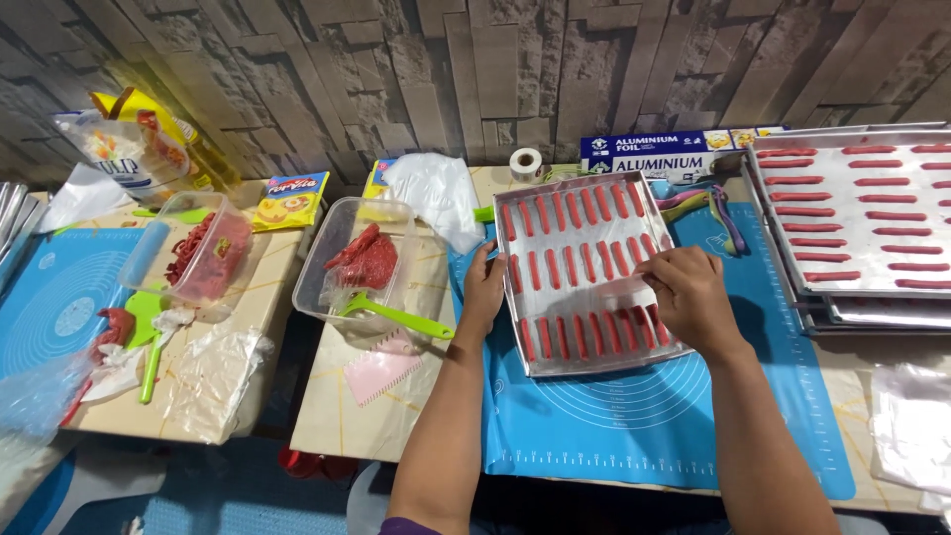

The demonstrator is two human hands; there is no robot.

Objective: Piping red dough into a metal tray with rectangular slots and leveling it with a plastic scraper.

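A metal baking tray (649,203) lies on a blue silicone mat (753,327) on the worktop (327,416), a little tilted, in front of the person. On the tray there are three rows of short red dough sticks (570,266), all lying side by side.

The left hand (482,289) holds the left edge of the tray; its fingers are curled together over the rim. The right hand (690,297) rests on the tray near the right edge, between the middle row and the lowest row. Its fingers are bent down and close together on the sticks, but I cannot tell if they pinch one.

To the right, a stack of larger trays (862,223) also carries red sticks. Behind the tray in hand stands a long blue box of foil (654,154), with a roll of tape (525,161) just beside it. To the left, a clear plastic container (362,267) holds red dough, and a green spatula (394,317) leans on it. A pink scraper (381,369) lies near this container. A second container (193,260) with red pieces stands further left, well apart.
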